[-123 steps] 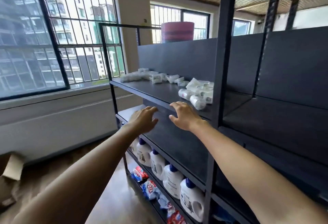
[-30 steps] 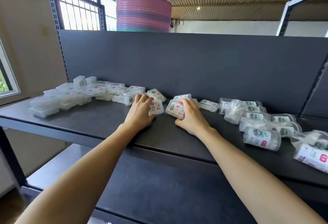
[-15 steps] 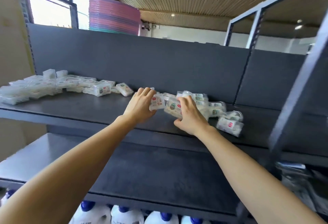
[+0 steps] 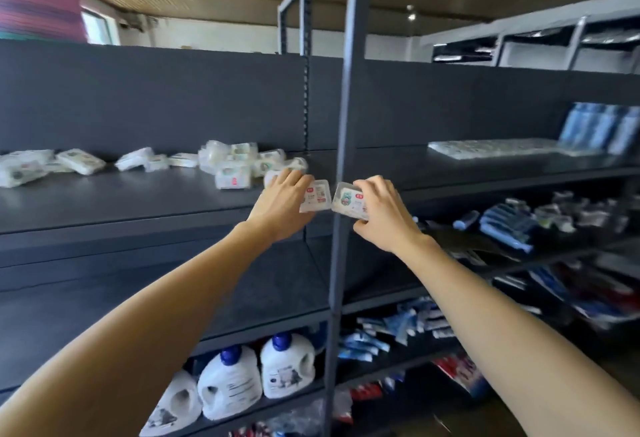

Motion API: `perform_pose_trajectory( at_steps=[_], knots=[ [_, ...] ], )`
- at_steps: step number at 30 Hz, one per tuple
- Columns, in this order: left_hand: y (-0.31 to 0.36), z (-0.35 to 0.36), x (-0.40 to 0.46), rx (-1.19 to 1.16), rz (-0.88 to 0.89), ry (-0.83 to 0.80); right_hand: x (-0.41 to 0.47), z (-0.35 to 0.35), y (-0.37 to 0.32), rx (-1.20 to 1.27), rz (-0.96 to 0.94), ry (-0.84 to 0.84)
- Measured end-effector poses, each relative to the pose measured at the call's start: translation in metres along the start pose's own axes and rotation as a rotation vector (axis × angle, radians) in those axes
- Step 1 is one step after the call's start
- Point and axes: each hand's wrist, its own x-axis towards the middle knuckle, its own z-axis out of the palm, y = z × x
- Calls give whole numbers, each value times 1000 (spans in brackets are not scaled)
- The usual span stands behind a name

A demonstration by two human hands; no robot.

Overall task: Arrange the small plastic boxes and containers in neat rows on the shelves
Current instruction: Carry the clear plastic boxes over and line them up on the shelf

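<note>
Between the hands stands a shelf post [image 4: 341, 159]; the left hand [image 4: 282, 206] grips one small box [image 4: 316, 196], the right hand [image 4: 382, 216] another box [image 4: 348, 201].

Bare forearms, no sleeves, bare hands

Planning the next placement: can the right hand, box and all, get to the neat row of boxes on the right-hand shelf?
Probably yes. The right hand sits right of the upright post, and open shelf leads to the row of boxes.
</note>
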Motion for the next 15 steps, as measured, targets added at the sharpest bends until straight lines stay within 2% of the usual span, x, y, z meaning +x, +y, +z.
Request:
perform_pose_trajectory(
  at_steps=[8,15],
  knots=[
    [99,40,42,-3,118,36,-47,-36,87,-28,151,2],
    [150,91,120,-48,164,57,-34,-44,176,-90,219,48]
  ],
)
